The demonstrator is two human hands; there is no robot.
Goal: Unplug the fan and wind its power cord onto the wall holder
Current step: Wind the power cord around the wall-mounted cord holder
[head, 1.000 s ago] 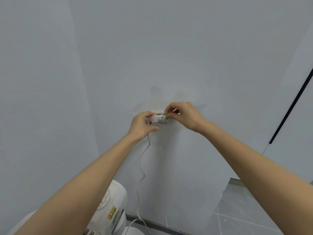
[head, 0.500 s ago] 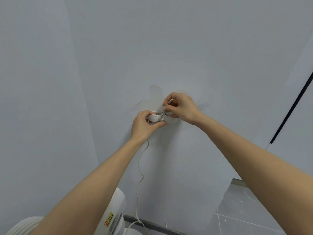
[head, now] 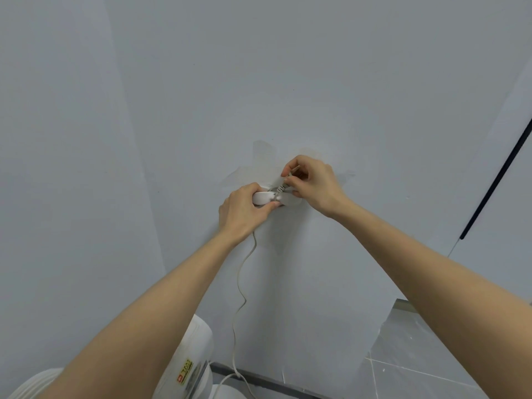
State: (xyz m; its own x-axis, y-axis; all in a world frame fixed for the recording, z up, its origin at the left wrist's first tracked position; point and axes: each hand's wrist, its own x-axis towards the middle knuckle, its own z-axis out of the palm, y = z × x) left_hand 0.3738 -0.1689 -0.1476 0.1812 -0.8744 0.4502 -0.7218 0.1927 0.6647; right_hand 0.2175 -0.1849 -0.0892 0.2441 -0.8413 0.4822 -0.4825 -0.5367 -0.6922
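A white wall holder (head: 263,198) is fixed to the grey wall at chest height. My left hand (head: 241,213) grips its left end with fingers and thumb. My right hand (head: 312,182) pinches the plug end (head: 289,175) of the white power cord just above and right of the holder. Cord turns lie around the holder. The rest of the power cord (head: 240,289) hangs down from under my left hand to the floor. The white fan (head: 191,361) stands at the lower left, partly hidden by my left forearm.
Grey walls meet in a corner at the left. A dark baseboard (head: 276,383) runs along the floor below the cord. Grey floor tiles (head: 417,367) show at the lower right. A black vertical strip (head: 495,180) edges a panel at the right.
My right hand has lifted the plug end from beside the holder to slightly above it. My left hand has kept its grip on the holder. The view has shifted slightly upward.
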